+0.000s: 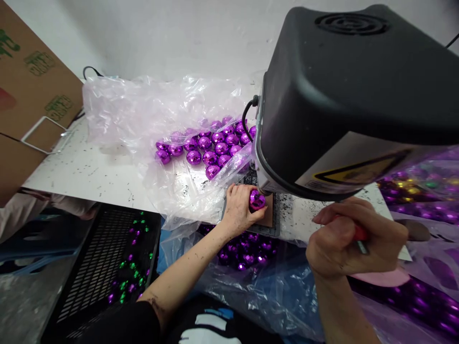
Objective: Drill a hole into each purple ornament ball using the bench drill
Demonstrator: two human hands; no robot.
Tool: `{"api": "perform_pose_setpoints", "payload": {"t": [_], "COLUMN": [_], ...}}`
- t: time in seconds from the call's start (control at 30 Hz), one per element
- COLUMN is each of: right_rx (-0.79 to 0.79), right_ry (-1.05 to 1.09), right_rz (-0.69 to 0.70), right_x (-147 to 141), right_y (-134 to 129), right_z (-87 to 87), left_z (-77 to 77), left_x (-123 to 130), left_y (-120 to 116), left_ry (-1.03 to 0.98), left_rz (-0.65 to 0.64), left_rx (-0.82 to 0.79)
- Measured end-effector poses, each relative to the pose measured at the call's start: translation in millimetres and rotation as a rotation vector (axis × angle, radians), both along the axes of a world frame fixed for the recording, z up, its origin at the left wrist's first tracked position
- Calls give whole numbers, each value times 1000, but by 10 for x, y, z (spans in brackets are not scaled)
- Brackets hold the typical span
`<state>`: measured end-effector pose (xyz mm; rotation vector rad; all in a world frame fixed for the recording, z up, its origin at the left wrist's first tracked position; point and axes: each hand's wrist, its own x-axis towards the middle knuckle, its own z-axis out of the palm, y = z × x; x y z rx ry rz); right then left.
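left fingers (239,192) hold purple ball (257,200) beside black machine (344,91); right fingers (366,217) around red handle (360,233); more balls (210,158) near clear plastic (118,107).

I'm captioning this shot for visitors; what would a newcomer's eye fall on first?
Probably the bulky black machine housing, with its yellow warning triangle, filling the upper right. Next, the shiny purple balls near the center, some under clear plastic. Below them to the right, the left hand holds another purple ball, while farther right the right hand grips something red.

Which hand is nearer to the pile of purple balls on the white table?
Left. The left hand is just in front of the pile; the right hand holds a red handle, farther right.
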<state>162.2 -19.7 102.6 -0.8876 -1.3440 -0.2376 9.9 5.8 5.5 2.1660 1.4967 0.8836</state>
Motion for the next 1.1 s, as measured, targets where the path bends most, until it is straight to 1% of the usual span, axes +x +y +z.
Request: {"api": "perform_pose_setpoints", "payload": {"t": [0.23,0.53,0.63,0.73,0.8,0.83,0.9,1.0,1.07,1.1], "right_rx": [15,23,61,55,42,44,46,-29,-141,-192], "right_ry": [45,142,161,106,71,67,84,146,155,144], "right_rz": [-75,-45,-52,-77,-82,-81,-102,-189,-159,-137], "right_x": [-48,-114,-110,-101,-94,-88,-66,5,67,94], "right_y": [27,45,78,93,81,71,64,126,213,260], "right_z": [-93,-177,-290,-441,-466,-432,-261,151,406,499], "left_z": [-4,-7,-27,-53,-69,-76,-84,-63,-21,7], "left_x": [6,20,21,24,30,34,42,24,-33,-78], "left_y": [-3,-2,-2,-6,-2,5,27,40,-29,-101], "left_ry": [-19,-30,-34,-31,-35,-39,-53,-89,-124,-137], "left_rz": [11,22,24,26,27,27,24,4,-10,-19], "left_rx": [24,41,51,52,52,51,50,48,52,48]}}
